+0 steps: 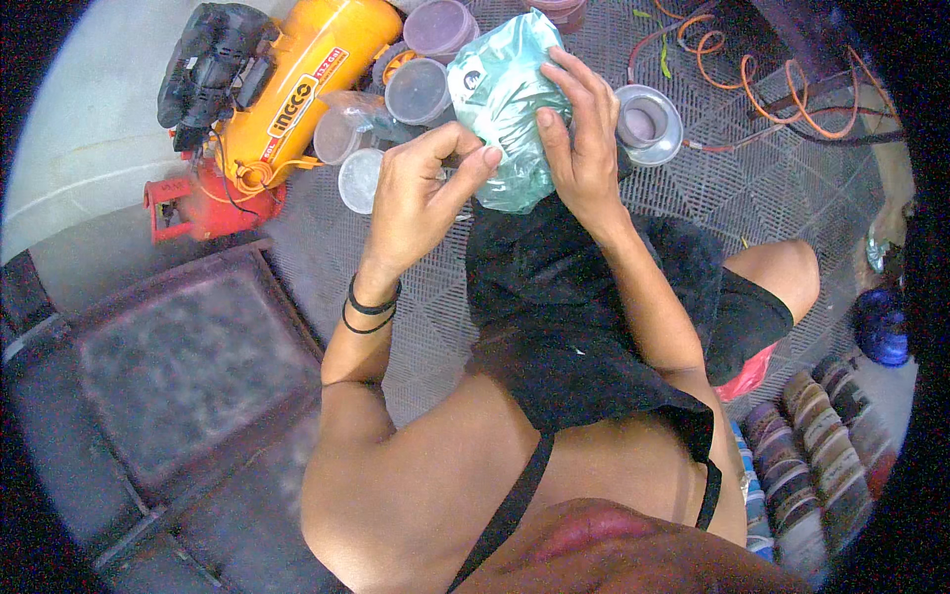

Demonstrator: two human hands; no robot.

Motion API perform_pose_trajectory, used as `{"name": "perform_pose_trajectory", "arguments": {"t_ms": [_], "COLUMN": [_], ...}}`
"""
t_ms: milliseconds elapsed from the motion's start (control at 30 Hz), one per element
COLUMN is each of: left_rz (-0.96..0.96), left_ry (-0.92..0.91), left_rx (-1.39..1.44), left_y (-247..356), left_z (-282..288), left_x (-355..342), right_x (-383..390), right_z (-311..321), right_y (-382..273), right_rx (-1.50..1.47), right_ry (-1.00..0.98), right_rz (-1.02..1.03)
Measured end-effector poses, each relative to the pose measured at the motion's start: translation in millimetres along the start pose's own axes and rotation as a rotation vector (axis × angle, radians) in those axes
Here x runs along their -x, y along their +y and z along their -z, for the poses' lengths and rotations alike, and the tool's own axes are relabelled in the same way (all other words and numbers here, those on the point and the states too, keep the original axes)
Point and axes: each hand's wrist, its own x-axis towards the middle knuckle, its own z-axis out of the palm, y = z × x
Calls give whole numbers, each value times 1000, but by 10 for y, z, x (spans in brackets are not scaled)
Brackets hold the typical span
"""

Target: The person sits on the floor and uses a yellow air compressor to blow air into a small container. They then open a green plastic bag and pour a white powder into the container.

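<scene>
A crinkled pale green plastic bag (pixel 507 104), with a dark round mark on its upper left, is raised between my two hands above the floor mat. The thumb and index finger of my left hand (pixel 418 193) pinch together at the bag's lower left edge. On its right side my right hand (pixel 584 148) grips the bag, thumb on the front and the other fingers stretched along its upper edge. What the bag contains cannot be made out. Below it, a black apron (pixel 584 327) covers my lap.
Several round tubs (pixel 417 91) stand left of the bag, and nested clear tubs (pixel 650 124) stand right. A yellow air compressor (pixel 302 94) is at upper left by a red object (pixel 213 203). An orange coiled hose (pixel 747 87) crosses upper right. Rows of jars (pixel 802 445) line the lower right.
</scene>
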Motion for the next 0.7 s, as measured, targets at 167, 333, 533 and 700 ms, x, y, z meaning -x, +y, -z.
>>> {"name": "perform_pose_trajectory", "arguments": {"t_ms": [167, 333, 533, 700], "left_rz": [-71, 52, 9, 63], "left_ry": [37, 91, 21, -5], "left_rx": [-109, 17, 224, 456], "left_y": [-47, 39, -202, -239], "left_z": [84, 68, 67, 8], "left_x": [16, 90, 110, 99], "right_x": [-15, 3, 7, 16], "right_z": [-4, -11, 24, 79], "right_y": [7, 54, 111, 150], "right_rx": [7, -11, -90, -110], "right_ry": [-17, -12, -24, -31], "right_rz": [-6, -8, -46, -59]}}
